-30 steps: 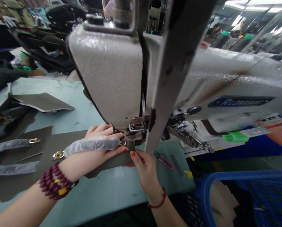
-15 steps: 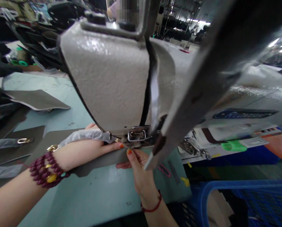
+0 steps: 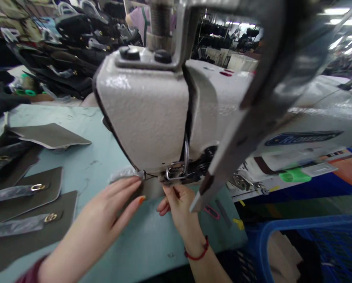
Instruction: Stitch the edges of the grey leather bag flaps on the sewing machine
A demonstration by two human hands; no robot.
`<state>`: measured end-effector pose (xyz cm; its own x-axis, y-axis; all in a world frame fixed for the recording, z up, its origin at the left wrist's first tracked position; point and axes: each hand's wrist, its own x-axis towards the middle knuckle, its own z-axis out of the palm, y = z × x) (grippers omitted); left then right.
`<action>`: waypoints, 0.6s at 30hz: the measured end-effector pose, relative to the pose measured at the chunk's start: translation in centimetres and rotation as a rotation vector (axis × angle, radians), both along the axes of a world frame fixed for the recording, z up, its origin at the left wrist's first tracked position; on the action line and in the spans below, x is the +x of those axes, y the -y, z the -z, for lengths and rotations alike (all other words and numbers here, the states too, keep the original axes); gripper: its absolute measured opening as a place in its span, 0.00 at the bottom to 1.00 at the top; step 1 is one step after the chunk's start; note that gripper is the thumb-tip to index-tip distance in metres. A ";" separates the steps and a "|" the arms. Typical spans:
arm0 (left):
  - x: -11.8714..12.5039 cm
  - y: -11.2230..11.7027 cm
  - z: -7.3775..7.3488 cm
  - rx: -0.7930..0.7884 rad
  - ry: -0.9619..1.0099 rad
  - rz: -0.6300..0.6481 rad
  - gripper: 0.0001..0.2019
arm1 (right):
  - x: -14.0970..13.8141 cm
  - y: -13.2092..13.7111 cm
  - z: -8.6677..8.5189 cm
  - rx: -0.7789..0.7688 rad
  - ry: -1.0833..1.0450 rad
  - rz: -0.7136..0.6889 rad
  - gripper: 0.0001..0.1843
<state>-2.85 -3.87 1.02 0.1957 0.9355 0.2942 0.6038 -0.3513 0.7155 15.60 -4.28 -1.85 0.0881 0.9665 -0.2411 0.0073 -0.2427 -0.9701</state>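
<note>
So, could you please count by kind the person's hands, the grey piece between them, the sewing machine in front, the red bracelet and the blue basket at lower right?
Left hand and right hand: 2
Grey piece: 1
Sewing machine: 1
Red bracelet: 1
Blue basket: 1
Total: 6

A grey-brown panel (image 3: pixel 152 190), mostly hidden, lies flat beneath the sewing machine's head (image 3: pixel 143 118), bearing a plastic-wrapped strap (image 3: pixel 122 173).
</note>
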 end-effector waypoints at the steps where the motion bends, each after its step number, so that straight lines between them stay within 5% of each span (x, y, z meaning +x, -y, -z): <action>1: 0.3 1.8 0.9 -0.049 -0.010 0.017 0.13 | 0.0 0.0 0.0 0.011 0.015 -0.004 0.29; 4: 2.8 5.1 3.9 -0.390 0.380 0.080 0.11 | 0.1 0.0 -0.2 0.049 0.028 -0.033 0.29; 8: 6.8 3.1 6.1 -0.688 0.952 -0.001 0.24 | 0.4 0.0 -0.6 0.075 0.076 -0.057 0.28; 12: 6.6 0.3 5.6 -0.774 0.879 -0.143 0.22 | 0.7 0.0 -0.7 0.150 0.220 -0.040 0.26; 18: 4.8 0.2 5.0 -0.770 0.639 -0.218 0.21 | 1.1 1.0 -0.5 0.123 0.027 -0.079 0.21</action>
<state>1.99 -4.08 -3.99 0.0158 0.9112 -0.4117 0.0266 0.4113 0.9111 16.65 -5.27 -1.36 0.0153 0.9928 -0.1191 0.0483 -0.1197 -0.9916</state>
